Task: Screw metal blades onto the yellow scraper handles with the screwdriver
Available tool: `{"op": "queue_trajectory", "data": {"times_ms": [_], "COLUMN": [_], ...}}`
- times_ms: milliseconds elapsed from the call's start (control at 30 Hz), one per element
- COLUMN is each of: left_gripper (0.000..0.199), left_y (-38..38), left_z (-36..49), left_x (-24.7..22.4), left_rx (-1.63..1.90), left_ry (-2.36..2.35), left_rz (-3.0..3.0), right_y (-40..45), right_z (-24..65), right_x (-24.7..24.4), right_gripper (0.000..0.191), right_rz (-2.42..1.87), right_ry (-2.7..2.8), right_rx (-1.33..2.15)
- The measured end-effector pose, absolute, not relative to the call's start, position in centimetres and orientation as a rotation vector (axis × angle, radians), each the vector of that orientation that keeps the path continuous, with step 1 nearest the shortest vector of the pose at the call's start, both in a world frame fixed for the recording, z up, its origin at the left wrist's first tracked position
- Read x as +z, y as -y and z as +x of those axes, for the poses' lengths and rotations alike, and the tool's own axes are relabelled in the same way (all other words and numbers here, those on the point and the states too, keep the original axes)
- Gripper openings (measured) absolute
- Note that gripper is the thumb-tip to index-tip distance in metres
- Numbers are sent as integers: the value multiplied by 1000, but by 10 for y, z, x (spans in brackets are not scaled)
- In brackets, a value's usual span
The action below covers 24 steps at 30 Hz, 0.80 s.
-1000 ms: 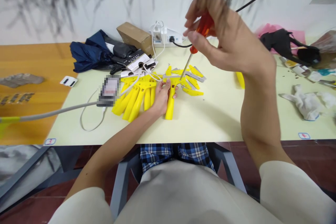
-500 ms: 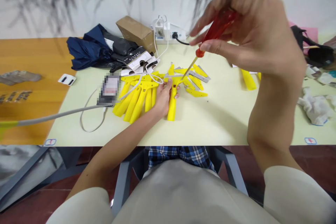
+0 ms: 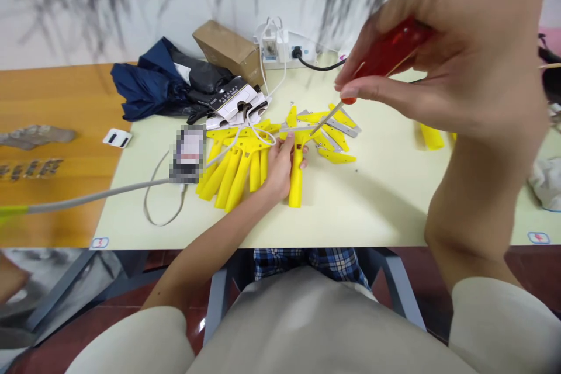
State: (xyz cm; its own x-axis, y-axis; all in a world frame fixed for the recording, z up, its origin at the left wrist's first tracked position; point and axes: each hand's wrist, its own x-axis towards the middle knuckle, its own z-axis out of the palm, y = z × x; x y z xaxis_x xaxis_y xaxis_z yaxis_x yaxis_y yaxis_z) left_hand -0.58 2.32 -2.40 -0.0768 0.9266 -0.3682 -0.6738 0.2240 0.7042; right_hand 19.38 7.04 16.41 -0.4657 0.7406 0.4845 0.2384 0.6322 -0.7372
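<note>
My left hand (image 3: 280, 170) is closed around a yellow T-shaped scraper handle (image 3: 296, 184) that lies on the table, its thumb near the wide head. My right hand (image 3: 473, 64) is raised high at the right, fingers wrapped round the red grip of a screwdriver (image 3: 394, 49). The slanting shaft runs down to the right side of the scraper's head, where its tip seems to touch; any screw there is too small to make out. Several similar yellow handles (image 3: 239, 181) lie fanned out left of my left hand. Yellow cover pieces (image 3: 336, 156) and grey metal blades (image 3: 344, 127) are piled beyond the screwdriver tip.
A white cable (image 3: 164, 223) crosses the left side by a blurred-out phone (image 3: 188, 155). Behind are a dark blue cloth bundle (image 3: 144, 85), a cardboard box (image 3: 230, 52) and a power strip (image 3: 302, 49). Another person's arm (image 3: 11, 277) shows at the left edge.
My right hand has moved right and the screwdriver leans over more, its tip still at the scraper's head. The view has shifted slightly. Another person's arm has appeared at the left.
</note>
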Motion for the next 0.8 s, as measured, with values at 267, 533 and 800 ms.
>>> {"op": "queue_trajectory", "data": {"times_ms": [267, 533, 800], "left_gripper": [35, 47, 55], "left_y": [-23, -22, -20], "left_z": [-6, -5, -3], "left_x": [-27, -30, -34], "left_rx": [1382, 1413, 1361], "left_ry": [-978, -906, -881], "left_rz": [380, 466, 581], "right_y": [-71, -73, -71], "right_z": [197, 197, 195], "right_x": [165, 163, 170], "right_gripper": [36, 36, 28], "right_rz": [-670, -798, -729], "right_ry": [2226, 2146, 2297], "right_rx": [737, 585, 533]}}
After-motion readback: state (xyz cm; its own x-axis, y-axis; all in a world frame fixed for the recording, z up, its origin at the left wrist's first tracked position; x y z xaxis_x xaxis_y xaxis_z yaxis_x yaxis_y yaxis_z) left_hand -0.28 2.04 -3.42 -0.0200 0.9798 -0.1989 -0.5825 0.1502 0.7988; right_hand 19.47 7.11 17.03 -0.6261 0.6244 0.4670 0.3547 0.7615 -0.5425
